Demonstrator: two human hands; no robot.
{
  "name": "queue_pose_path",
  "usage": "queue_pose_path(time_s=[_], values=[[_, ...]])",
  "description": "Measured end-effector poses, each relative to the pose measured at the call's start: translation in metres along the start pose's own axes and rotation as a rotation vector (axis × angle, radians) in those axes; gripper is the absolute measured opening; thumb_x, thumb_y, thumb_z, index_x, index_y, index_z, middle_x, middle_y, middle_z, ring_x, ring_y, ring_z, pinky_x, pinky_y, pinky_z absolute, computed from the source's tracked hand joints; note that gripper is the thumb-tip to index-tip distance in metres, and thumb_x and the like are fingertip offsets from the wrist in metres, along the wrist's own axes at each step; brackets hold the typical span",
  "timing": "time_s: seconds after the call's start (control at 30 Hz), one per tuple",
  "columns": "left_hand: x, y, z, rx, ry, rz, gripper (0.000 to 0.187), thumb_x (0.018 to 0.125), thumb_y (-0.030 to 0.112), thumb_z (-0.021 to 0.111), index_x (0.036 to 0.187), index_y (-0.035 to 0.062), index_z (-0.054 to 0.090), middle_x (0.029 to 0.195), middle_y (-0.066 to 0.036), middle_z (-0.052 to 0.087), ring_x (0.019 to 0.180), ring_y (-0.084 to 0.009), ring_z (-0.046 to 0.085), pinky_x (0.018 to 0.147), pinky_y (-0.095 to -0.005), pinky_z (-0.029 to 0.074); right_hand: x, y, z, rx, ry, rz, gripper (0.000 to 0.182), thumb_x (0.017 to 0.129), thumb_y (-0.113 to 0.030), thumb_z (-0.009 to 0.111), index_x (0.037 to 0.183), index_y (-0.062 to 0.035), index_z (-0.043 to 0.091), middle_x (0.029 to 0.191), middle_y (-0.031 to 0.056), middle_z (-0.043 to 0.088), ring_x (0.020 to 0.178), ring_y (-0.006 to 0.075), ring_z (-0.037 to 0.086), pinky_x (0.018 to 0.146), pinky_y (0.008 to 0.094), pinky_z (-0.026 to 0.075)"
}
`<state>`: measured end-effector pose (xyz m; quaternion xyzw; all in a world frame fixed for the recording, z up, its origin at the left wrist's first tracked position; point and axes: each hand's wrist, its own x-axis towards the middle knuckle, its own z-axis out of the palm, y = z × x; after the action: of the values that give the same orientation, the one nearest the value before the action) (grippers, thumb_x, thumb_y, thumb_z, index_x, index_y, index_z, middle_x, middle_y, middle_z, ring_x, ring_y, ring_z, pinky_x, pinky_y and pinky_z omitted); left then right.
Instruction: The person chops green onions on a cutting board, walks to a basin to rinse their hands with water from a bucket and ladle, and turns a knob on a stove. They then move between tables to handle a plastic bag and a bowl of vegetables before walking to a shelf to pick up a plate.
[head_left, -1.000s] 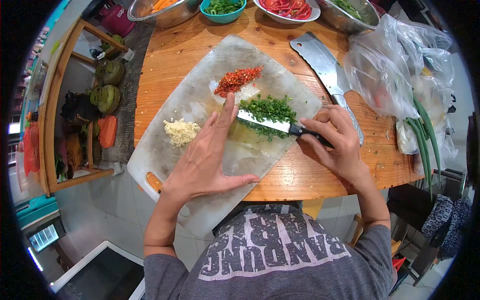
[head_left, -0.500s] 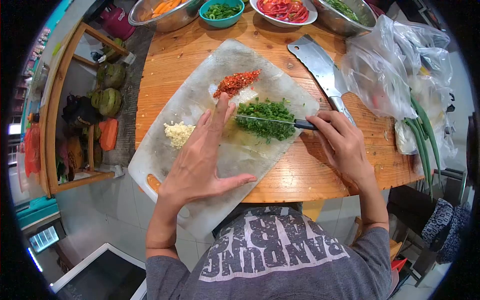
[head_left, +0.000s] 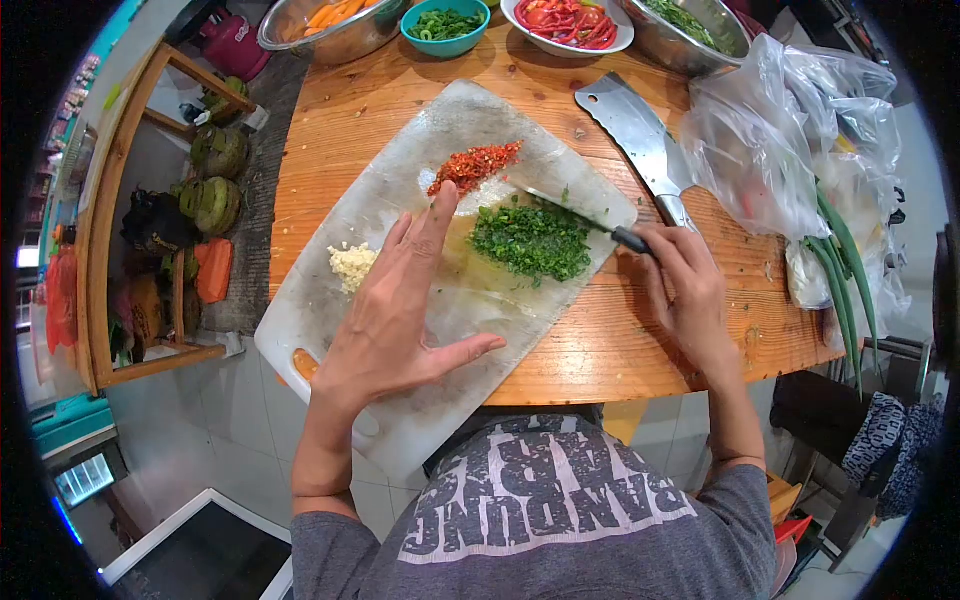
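My right hand point(head_left: 685, 285) is closed round the black handle of a small knife point(head_left: 570, 212), whose blade points up and left past the upper right of the chopped green herbs point(head_left: 530, 242). My left hand point(head_left: 390, 310) has its fingers stretched and thumb apart, over the white cutting board point(head_left: 440, 345), with nothing in it. Just above its fingertips lies a heap of chopped red chili point(head_left: 475, 165). Left of that hand sits minced garlic point(head_left: 352, 266).
A cleaver point(head_left: 640, 135) lies on the wooden table point(head_left: 330, 125) behind the board. Along the back stand a teal bowl point(head_left: 445, 45) of greens, a white bowl point(head_left: 572, 45) of red chilies and metal bowls. Plastic bags point(head_left: 750, 140) and green stalks point(head_left: 845, 280) are at the right.
The knife has moved from across the herbs to their upper right edge, its tip turned upward. My right hand has shifted slightly right; my left hand has barely moved.
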<state>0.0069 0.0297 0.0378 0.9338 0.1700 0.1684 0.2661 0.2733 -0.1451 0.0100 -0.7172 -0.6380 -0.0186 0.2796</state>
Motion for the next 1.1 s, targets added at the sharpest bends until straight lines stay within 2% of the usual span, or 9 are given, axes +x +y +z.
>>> queue_pose_path(time_s=[0.17,0.4,0.5,0.6,0.7,0.9,1.1], values=[[-0.001,-0.002,0.001,0.008,0.023,0.014,0.118,0.074,0.043,0.083,0.157,-0.0015,0.012,0.160,-0.019,0.030,0.141,-0.0391,0.039,0.118,-0.0518,0.030,0.007,-0.014,-0.004,0.032,-0.040,-0.044,0.032,0.081,0.002,0.068,0.113,0.0011,0.066,0.104,0.0144,0.065,0.090,0.0323,0.064,0.078,0.0398,0.053],[-0.005,-0.002,-0.002,0.026,0.004,-0.032,0.111,0.075,0.038,0.083,0.155,-0.0030,0.019,0.159,-0.020,0.032,0.142,-0.0396,0.038,0.118,-0.0506,0.029,0.011,0.005,-0.015,-0.113,0.061,0.066,0.028,0.085,-0.001,0.067,0.112,-0.0047,0.068,0.093,0.0128,0.062,0.085,0.0303,0.063,0.072,0.0405,0.051],[-0.004,-0.003,0.000,0.026,0.014,-0.023,0.108,0.076,0.034,0.083,0.155,-0.0027,0.020,0.158,-0.021,0.033,0.141,-0.0398,0.038,0.118,-0.0498,0.030,0.002,0.010,-0.009,-0.113,0.028,0.121,0.027,0.084,0.000,0.067,0.111,-0.0027,0.068,0.095,0.0134,0.063,0.086,0.0309,0.063,0.073,0.0405,0.051],[-0.002,-0.002,0.001,0.020,0.038,-0.019,0.102,0.079,0.028,0.081,0.156,-0.0017,0.020,0.157,-0.020,0.035,0.141,-0.0391,0.039,0.118,-0.0496,0.030,0.000,0.003,-0.003,-0.042,0.032,0.044,0.025,0.084,0.000,0.067,0.109,-0.0006,0.067,0.097,0.0139,0.064,0.088,0.0314,0.063,0.074,0.0402,0.052],[-0.002,-0.003,0.001,0.014,0.024,-0.041,0.094,0.085,0.017,0.073,0.158,0.0036,0.015,0.160,-0.014,0.032,0.142,-0.0379,0.038,0.120,-0.0501,0.026,0.003,-0.006,-0.001,0.017,-0.034,0.013,0.025,0.083,0.000,0.067,0.108,0.0008,0.066,0.099,0.0143,0.064,0.088,0.0318,0.064,0.075,0.0402,0.052],[-0.004,-0.002,0.001,0.033,0.019,-0.052,0.077,0.089,-0.002,0.058,0.157,0.0031,0.021,0.159,-0.015,0.033,0.140,-0.0361,0.042,0.120,-0.0486,0.027,0.016,-0.004,-0.006,0.005,0.002,-0.031,0.027,0.083,0.000,0.067,0.110,-0.0009,0.067,0.096,0.0129,0.064,0.085,0.0301,0.063,0.073,0.0388,0.052],[-0.007,-0.003,0.000,0.036,0.028,-0.057,0.074,0.090,-0.001,0.059,0.156,0.0027,0.025,0.155,-0.017,0.039,0.142,-0.0337,0.040,0.118,-0.0477,0.031,0.006,0.011,-0.015,-0.063,0.065,0.108,0.026,0.086,0.000,0.065,0.112,-0.0021,0.069,0.093,0.0134,0.063,0.083,0.0289,0.063,0.070,0.0380,0.050]])
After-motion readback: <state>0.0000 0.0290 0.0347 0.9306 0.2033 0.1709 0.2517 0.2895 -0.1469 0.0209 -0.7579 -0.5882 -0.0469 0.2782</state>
